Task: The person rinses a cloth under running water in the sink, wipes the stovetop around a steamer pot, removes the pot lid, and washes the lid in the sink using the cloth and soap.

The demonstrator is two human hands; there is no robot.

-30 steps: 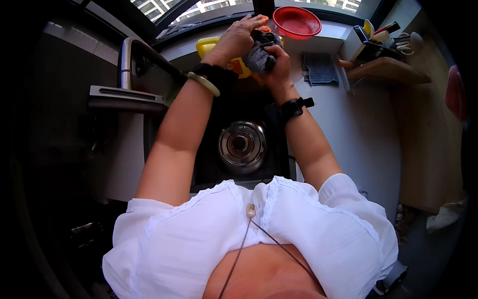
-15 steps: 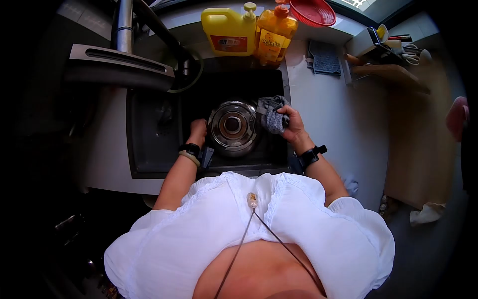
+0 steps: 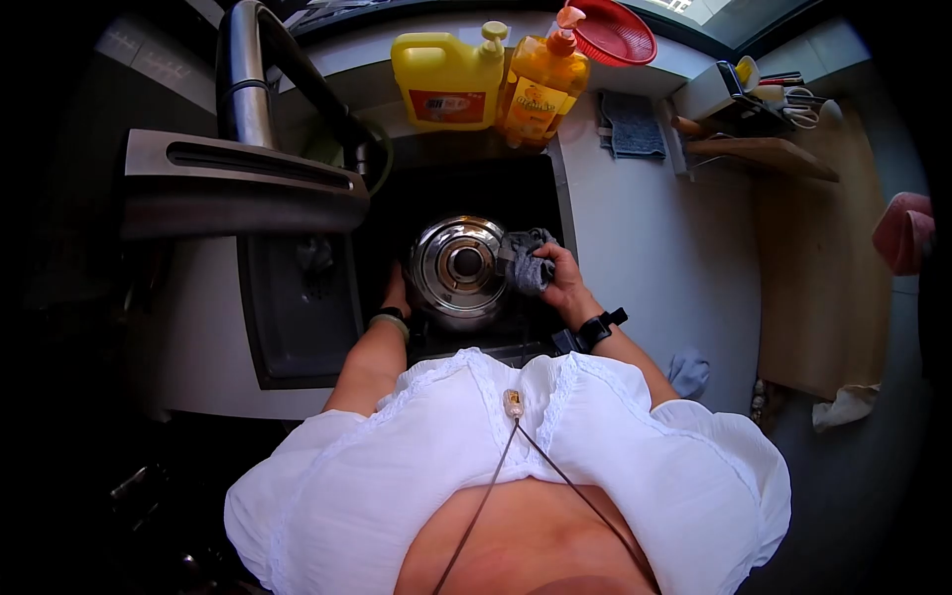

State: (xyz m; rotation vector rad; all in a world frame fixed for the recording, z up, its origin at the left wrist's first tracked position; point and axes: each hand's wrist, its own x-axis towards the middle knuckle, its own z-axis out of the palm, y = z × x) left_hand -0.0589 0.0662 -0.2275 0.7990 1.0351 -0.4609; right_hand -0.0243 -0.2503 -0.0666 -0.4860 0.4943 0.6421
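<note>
A shiny round metal pot with a lid (image 3: 458,263) stands in the dark sink (image 3: 560,188). My right hand (image 3: 563,280) is closed round a bunched grey cloth (image 3: 526,260), which lies against the pot's right side. Down at the pot's left side is my left hand (image 3: 397,290); its fingers are hidden in shadow beside the pot, so their grip does not show.
Behind the sink stand a yellow jug (image 3: 449,79), an orange pump bottle (image 3: 542,87) and a red basket (image 3: 613,35). The faucet (image 3: 248,89) reaches over the left. A folded cloth (image 3: 632,126), utensil holder (image 3: 716,94) and wooden board (image 3: 828,268) are at right.
Both hands have come down from the bottles behind the sink to the pot's two sides. The grey cloth has come along in my right hand and now touches the pot.
</note>
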